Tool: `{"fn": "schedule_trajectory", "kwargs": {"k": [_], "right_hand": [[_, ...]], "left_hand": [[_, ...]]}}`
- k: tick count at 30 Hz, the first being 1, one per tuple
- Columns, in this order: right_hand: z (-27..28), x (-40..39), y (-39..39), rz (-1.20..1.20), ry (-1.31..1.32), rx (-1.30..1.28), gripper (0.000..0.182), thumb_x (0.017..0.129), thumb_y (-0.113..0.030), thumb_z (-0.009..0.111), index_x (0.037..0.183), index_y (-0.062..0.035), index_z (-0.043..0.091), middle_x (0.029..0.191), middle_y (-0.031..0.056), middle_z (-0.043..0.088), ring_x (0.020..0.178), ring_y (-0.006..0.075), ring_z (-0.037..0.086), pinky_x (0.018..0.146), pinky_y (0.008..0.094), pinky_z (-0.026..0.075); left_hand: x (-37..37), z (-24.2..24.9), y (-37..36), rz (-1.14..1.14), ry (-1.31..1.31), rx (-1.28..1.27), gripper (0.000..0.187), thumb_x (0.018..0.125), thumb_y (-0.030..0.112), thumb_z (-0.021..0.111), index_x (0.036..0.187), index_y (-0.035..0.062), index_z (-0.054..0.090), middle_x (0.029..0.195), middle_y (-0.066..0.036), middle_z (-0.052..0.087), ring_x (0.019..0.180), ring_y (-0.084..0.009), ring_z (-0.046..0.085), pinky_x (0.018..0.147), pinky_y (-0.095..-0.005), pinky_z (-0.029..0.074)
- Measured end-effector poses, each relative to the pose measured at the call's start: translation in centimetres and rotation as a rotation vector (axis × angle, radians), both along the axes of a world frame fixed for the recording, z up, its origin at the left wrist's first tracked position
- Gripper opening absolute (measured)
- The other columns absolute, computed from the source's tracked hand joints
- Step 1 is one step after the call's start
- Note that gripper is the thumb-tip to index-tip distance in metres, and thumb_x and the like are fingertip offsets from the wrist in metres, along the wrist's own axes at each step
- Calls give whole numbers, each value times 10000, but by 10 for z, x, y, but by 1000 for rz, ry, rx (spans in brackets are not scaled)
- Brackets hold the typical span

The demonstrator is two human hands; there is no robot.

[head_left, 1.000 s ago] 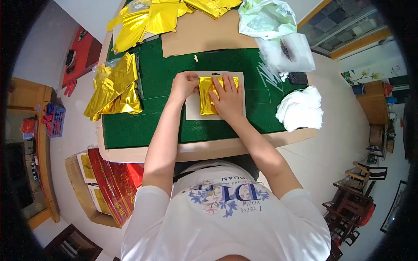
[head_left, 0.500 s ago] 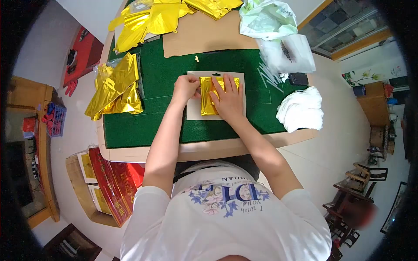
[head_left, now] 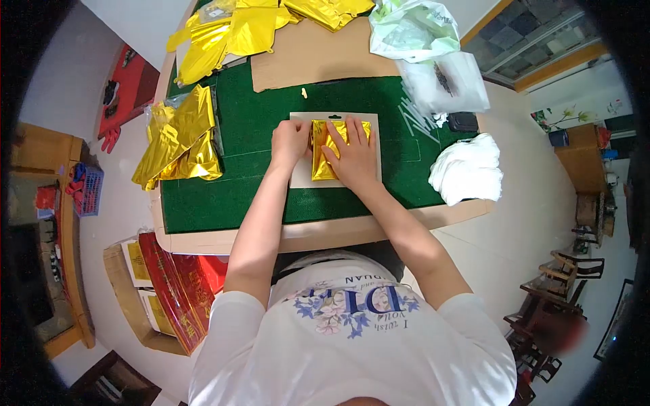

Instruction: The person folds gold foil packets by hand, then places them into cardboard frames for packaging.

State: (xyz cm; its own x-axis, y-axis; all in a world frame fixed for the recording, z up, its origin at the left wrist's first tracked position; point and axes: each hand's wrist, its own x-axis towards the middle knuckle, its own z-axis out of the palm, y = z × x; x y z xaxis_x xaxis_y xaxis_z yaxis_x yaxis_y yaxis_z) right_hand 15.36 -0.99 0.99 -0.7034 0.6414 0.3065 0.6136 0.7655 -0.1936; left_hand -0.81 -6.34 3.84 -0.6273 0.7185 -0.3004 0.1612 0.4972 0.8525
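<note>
A folded square of shiny gold foil [head_left: 321,169] lies on a beige card [head_left: 300,178] with a dark slot at its top edge. My right hand [head_left: 356,161] rests flat on the foil, fingers spread and pointing away from me. At the foil's left edge, my left hand [head_left: 289,142] is closed over the card, fingertips turned inward. Whatever is between those fingertips is hidden. Both hands are close together, and the right one covers much of the foil.
Crumpled gold foil [head_left: 186,139] lies at the left, with more gold foil pieces [head_left: 250,27] at the back. Flat cardboard [head_left: 325,57] covers the green mat's far side. Thin white sticks [head_left: 418,116], a plastic bag [head_left: 413,30], a black case [head_left: 463,122] and a white bundle [head_left: 466,170] sit right.
My left hand has turned slightly and its fingers have drawn in more at the foil's left edge. The right hand stays pressed on the foil, nearly unmoved.
</note>
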Motion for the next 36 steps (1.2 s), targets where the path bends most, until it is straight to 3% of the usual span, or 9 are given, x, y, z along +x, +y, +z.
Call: {"fn": "schedule_trajectory", "kwargs": {"k": [3,6,8,11,17,21,27,31,36], "right_hand": [[0,0,0,3,9,-8,547,913,-462,525,1418,-267,453,1466,160,376,1396,310,280,1115,580,161],[2,0,-1,3,-6,-6,547,912,-460,524,1420,-268,452,1465,166,376,1397,316,279,1115,579,161],[-1,1,0,11,8,-8,544,917,-459,516,1423,-270,448,1473,170,365,1399,318,275,1115,576,160],[-3,0,0,4,-8,-4,540,922,-454,506,1428,-277,440,1480,173,357,1402,318,270,1115,576,160],[-2,1,-2,-1,-22,0,532,929,-447,495,1432,-285,431,1482,179,354,1405,320,267,1116,578,159],[-1,1,-3,5,6,-30,548,908,-451,520,1423,-280,448,1485,182,355,1401,326,276,1124,597,125],[2,1,-5,-3,-2,-47,551,907,-449,530,1425,-281,442,1484,182,349,1404,327,266,1123,585,141],[2,0,-3,-3,-1,-19,551,904,-462,528,1416,-270,459,1488,185,345,1402,331,270,1122,583,139],[2,-1,-5,-2,21,-19,560,899,-482,527,1411,-262,467,1488,184,346,1399,339,273,1121,583,136]], "left_hand": [[5,9,0,-37,44,-62,280,904,254,584,860,7,709,714,-140,691,550,-245,678,610,-356,535],[5,-7,1,-137,326,-50,277,898,251,589,875,2,710,727,-144,696,559,-255,679,630,-367,536],[-3,-26,5,-48,49,15,262,885,241,597,883,3,707,734,-152,693,581,-264,683,633,-369,537],[1,0,0,1,-61,-13,248,883,226,586,882,7,703,730,-148,692,609,-263,688,634,-366,536],[-3,-25,3,92,218,56,233,861,223,603,870,12,700,722,-124,696,631,-242,694,641,-349,540],[-1,-3,2,125,58,10,231,844,224,613,875,13,702,741,-130,699,668,-258,697,670,-357,545],[-8,-26,5,21,228,27,222,831,217,634,853,5,696,732,-148,694,624,-250,691,651,-343,544],[5,10,-16,43,57,36,194,838,185,655,831,-5,699,679,-121,683,531,-194,660,548,-309,528],[11,-4,-29,-60,-127,76,163,850,157,659,855,0,702,648,-78,670,503,-145,633,475,-275,497]]}}
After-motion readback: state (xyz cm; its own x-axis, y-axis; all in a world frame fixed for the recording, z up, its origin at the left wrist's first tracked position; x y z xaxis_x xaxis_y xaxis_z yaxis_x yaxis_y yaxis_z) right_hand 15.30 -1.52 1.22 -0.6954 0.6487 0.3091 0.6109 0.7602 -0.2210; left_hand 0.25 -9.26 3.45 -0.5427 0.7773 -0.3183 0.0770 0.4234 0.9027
